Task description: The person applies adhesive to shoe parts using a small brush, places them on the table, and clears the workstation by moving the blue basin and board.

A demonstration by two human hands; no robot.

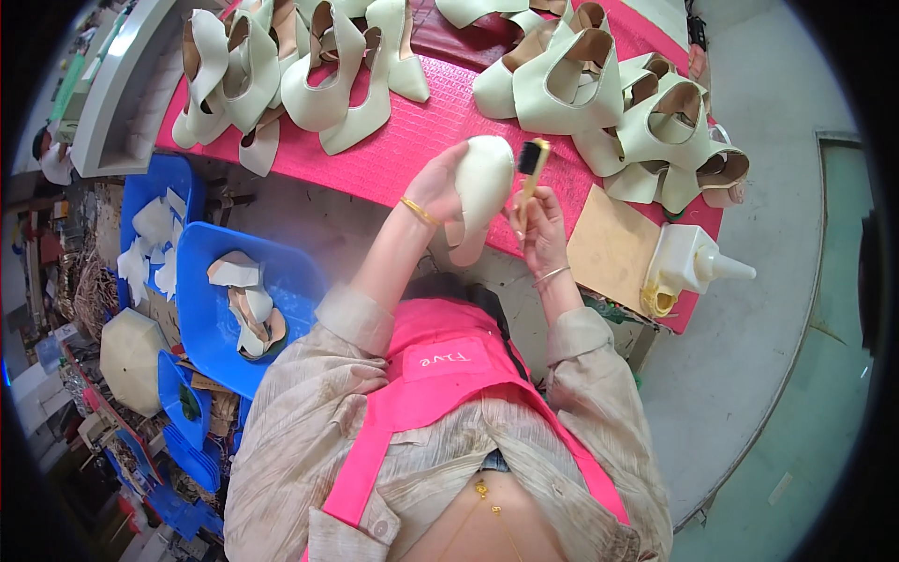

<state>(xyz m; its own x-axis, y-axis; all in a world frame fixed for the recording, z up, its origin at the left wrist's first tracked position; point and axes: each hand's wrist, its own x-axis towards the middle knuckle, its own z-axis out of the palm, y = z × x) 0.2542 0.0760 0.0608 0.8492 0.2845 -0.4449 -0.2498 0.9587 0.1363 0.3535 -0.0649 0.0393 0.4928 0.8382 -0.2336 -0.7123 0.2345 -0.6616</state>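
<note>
A white glue bottle (693,262) with a cone nozzle lies at the pink table's (403,150) right end, beside a tan board (611,245). The left hand (438,184), raised over the table's near edge, is clasped around a pale shoe (479,192). Just right of it, the right hand (541,225) pinches a brush (532,167), bristles touching the shoe.

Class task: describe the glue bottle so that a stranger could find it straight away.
Start at the pink worktable. At its right end, beside a brown board, lies the white glue bottle. Unlike the pale shoe uppers nearby, it has a pointed nozzle.
</note>
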